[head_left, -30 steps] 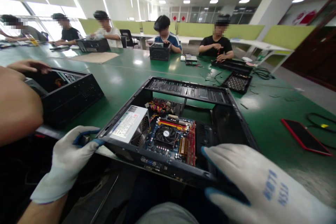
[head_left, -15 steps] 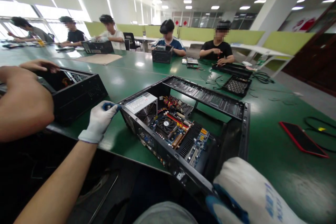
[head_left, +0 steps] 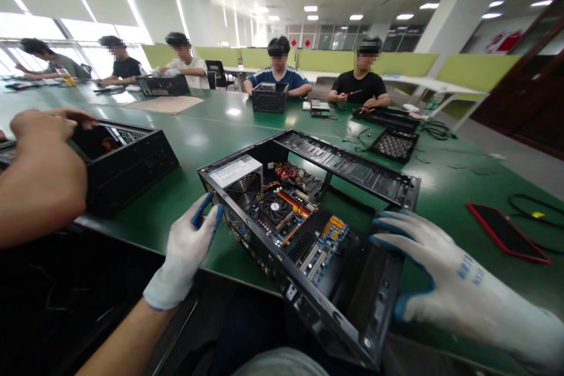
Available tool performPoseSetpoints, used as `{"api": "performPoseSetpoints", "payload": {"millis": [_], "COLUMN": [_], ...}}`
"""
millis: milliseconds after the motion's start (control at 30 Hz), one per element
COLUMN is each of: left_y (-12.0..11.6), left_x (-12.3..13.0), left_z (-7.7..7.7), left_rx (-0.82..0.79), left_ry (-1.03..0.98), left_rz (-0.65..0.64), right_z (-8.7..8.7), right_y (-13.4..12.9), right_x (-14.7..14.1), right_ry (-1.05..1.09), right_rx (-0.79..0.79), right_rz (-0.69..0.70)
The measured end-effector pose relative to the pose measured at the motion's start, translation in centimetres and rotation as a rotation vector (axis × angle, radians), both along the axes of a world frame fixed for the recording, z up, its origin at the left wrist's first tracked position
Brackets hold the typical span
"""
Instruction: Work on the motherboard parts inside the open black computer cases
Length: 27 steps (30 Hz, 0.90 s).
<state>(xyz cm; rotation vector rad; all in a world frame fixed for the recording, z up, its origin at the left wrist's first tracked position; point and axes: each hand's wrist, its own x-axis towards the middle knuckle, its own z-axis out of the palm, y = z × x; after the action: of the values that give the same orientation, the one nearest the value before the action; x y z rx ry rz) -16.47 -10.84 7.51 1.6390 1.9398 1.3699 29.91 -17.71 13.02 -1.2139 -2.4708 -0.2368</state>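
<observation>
Open black metal computer case (head_left: 304, 291) slants far-left to near-right; white-gloved right hand (head_left: 436, 264), fingers spread, at its right end; white-gloved left hand (head_left: 189, 238), fingers parted, beside its left corner.

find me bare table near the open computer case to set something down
Bare tabletop shows between the open computer case and the neighbouring case at left, and between its far-right corner and the red-edged panel. It's crowded beyond that corner, around the black mesh panel and looped cables.
</observation>
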Motion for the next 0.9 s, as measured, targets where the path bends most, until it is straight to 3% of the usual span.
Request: {"api": "performPoseSetpoints", "payload": {"millis": [133,300,700,900], "left_y": [-0.3,1.3,10.8,13.6], "left_x": [2.1,2.8,2.6,4.2], "left_z": [1.0,2.7,3.1,3.0], "left_rx": [-0.011,0.009,-0.011,-0.002], "left_ry": [-0.027,-0.200,-0.355,-0.307], "left_rz": [-0.058,-0.193,-0.555,-0.693], "right_z": [-0.3,0.5,1.6,1.8], "right_y": [0.5,-0.5,-5.2,-5.7], "right_x": [-0.7,-3.9,-13.8,-15.2], "right_ry": [0.041,0.021,-0.030,-0.064], "right_rx": [0.033,0.131,0.149,0.184], "right_rz": [0.033,0.072,-0.066,-0.038]}}
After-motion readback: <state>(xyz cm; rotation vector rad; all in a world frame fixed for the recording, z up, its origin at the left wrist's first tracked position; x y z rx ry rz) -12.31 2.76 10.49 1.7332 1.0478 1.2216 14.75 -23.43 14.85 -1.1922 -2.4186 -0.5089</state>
